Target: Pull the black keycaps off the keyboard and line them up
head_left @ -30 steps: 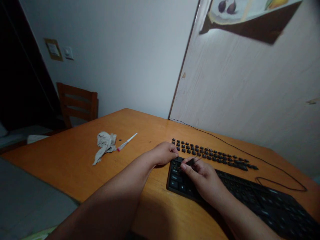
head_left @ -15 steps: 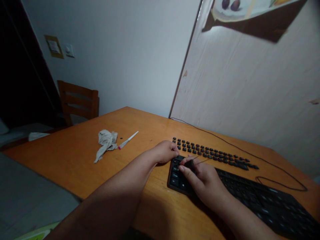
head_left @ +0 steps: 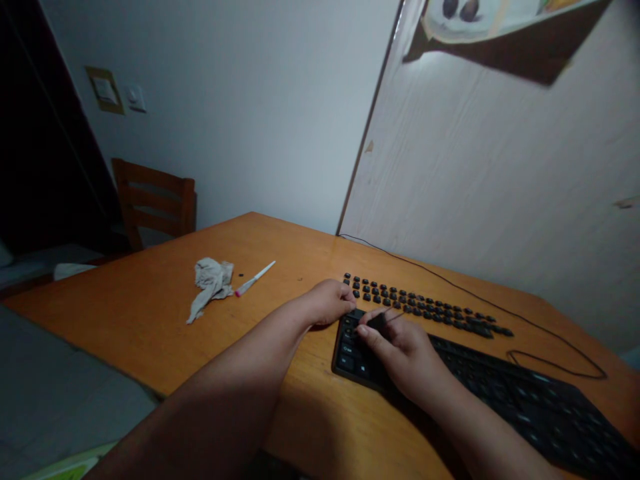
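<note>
A black keyboard [head_left: 505, 400] lies at a slant on the table, with keycaps still on its near left end. My left hand [head_left: 333, 303] is closed at the keyboard's top left corner, thumb and fingers curled against its edge. Over the left end of the keys, my right hand [head_left: 400, 347] pinches a keycap puller [head_left: 379, 321], a small dark tool whose thin wire prongs point up and to the right. Its fingertips are low over the keys; whether they touch one is hard to see. Behind the keyboard, loose black keycaps [head_left: 427, 307] lie in several rows.
Left of the hands lie a crumpled grey cloth [head_left: 213, 283], a white brush [head_left: 260, 272] with a pink end and a small black piece [head_left: 241, 275]. The keyboard's cable [head_left: 450, 283] runs along the back of the wooden table [head_left: 165, 300]. A chair [head_left: 155, 200] stands beyond.
The view has shifted slightly. The puller's wire prongs have turned a little in my right hand and look shorter. My left hand stays at the keyboard corner.
</note>
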Available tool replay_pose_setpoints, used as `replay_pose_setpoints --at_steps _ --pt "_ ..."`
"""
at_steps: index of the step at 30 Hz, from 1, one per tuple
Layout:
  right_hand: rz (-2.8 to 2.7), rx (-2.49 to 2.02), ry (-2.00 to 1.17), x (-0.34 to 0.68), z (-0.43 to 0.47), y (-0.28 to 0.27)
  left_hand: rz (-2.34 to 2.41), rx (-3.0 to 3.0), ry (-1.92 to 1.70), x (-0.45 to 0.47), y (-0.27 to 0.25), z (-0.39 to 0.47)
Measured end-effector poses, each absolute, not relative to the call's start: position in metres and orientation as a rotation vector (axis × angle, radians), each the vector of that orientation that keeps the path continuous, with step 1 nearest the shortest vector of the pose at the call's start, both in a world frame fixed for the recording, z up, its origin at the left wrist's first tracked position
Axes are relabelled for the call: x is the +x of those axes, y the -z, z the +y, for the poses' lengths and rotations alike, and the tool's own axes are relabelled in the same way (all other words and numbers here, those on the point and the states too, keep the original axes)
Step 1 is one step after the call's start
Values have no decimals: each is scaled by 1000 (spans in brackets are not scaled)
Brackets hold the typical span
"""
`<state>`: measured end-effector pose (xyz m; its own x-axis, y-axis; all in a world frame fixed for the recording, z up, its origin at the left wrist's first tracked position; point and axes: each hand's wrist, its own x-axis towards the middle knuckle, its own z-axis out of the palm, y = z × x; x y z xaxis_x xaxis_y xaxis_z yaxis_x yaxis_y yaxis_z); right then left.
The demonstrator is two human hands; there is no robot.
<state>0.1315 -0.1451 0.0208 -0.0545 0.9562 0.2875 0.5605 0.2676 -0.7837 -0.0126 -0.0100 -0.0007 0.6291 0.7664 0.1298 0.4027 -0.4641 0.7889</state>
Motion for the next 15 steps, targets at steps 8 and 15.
replay_pose_setpoints --at_steps 8,15 --pt "-1837 -1461 -566 130 -146 -25 898 2096 -626 -13 0 -11" --pt "-1849 -1474 -550 131 -146 -23 887 2094 -614 -13 3 -9"
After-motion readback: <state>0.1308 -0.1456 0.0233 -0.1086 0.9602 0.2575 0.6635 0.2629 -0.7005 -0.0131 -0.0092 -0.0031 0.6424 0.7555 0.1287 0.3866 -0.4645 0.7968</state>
